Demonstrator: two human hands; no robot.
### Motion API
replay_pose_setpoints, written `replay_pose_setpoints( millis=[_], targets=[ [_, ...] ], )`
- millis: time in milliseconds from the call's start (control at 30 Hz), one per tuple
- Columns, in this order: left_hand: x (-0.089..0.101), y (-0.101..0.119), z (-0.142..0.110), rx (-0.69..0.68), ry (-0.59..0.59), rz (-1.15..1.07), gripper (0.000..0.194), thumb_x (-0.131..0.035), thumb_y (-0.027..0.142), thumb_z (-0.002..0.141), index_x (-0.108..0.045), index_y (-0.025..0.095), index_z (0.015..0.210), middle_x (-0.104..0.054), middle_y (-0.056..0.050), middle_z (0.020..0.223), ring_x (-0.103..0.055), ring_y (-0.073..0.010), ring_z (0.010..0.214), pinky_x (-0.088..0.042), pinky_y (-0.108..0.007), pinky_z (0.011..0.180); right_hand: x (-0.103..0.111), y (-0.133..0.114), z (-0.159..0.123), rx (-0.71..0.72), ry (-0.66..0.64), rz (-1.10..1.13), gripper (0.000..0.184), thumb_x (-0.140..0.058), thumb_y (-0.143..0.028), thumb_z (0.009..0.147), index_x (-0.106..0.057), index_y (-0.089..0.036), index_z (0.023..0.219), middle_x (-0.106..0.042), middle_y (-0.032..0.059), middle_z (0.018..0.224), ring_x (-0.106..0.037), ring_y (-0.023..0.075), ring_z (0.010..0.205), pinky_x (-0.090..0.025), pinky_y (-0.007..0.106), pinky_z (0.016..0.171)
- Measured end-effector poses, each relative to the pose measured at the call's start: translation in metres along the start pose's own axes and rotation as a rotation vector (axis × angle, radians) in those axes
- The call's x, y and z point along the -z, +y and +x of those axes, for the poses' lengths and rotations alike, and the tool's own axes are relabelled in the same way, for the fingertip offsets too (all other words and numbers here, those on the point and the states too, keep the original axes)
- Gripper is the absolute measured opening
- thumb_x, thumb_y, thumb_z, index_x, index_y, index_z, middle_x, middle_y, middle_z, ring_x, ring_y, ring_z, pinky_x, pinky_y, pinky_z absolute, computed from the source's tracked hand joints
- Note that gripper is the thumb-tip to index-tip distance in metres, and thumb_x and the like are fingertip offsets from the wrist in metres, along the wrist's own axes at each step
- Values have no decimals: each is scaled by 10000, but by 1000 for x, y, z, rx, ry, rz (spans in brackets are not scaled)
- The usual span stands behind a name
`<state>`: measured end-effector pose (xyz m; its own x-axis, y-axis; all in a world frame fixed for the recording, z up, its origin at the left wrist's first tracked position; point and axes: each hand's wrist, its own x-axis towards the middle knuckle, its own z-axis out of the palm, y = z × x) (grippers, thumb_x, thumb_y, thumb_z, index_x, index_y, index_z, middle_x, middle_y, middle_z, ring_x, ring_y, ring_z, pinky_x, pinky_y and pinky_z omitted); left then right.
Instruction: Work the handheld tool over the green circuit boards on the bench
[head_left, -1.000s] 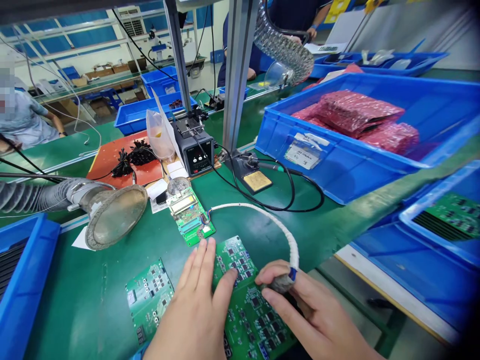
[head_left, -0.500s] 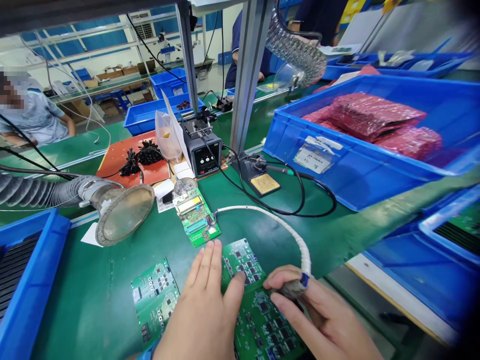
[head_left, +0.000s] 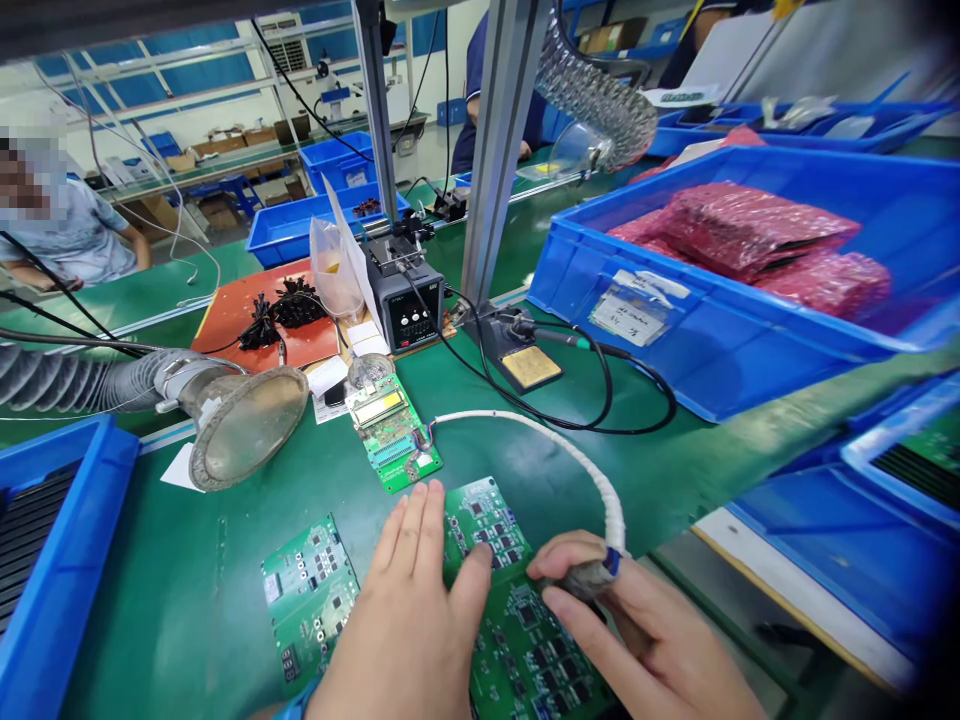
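Observation:
Flat across a panel of green circuit boards (head_left: 525, 630) lies my left hand (head_left: 412, 600), its fingers stretched out and the thumb on the panel's upper part. My right hand (head_left: 637, 620) pinches a grey, tape-wrapped connector (head_left: 589, 577) over the right side of the same panel; the connector's tip is hidden by the fingers. From it a white wrapped cable (head_left: 555, 432) curves back to a small green programmer board (head_left: 394, 432) with a display and a blue-green socket. Left of my left hand is another circuit board (head_left: 309, 585), partly covered by that hand.
A soldering station (head_left: 409, 305) and iron stand (head_left: 525, 355) sit behind, their black cable looping right. A fume extractor hood (head_left: 251, 430) stands left. Blue bins flank the bench; the right bin (head_left: 720, 350) holds pink bags (head_left: 757, 230). People are across the bench.
Both hands and the boards stay practically still. The view has shifted very slightly, and a person in the far background at the upper right has moved.

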<state>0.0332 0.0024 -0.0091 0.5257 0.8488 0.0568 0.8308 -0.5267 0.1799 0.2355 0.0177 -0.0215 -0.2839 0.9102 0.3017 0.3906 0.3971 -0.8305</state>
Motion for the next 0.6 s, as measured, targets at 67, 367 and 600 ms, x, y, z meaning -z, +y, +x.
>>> replay_pose_setpoints(
  millis=[67, 367, 600],
  targets=[
    [2, 0, 1, 2, -9, -8, 772, -770, 395, 517, -545, 131, 1206, -324, -323, 1433, -340, -545, 1273, -426, -676, 901, 0, 1, -1, -12, 2, 2, 118, -557, -159, 860, -598, -247, 926, -656, 4, 850, -666, 146, 776, -565, 191, 701],
    [13, -7, -13, 31, 137, -10, 818, -775, 360, 528, -471, 211, 1273, -360, -239, 1437, -429, -465, 1251, -456, -601, 924, 7, -4, 12, -236, 73, 240, 100, -615, -284, 848, -657, -213, 905, -705, 44, 821, -693, 180, 741, -590, 219, 662],
    [11, -77, -102, 261, 176, -43, 882, -699, 472, 614, -298, 251, 1367, -297, -149, 1478, -382, -431, 1298, -396, -557, 1009, -17, 14, 46, -304, 75, 360, 203, -595, -333, 849, -624, -202, 1001, -709, 81, 971, -676, 229, 933, -560, 352, 841]
  ],
)
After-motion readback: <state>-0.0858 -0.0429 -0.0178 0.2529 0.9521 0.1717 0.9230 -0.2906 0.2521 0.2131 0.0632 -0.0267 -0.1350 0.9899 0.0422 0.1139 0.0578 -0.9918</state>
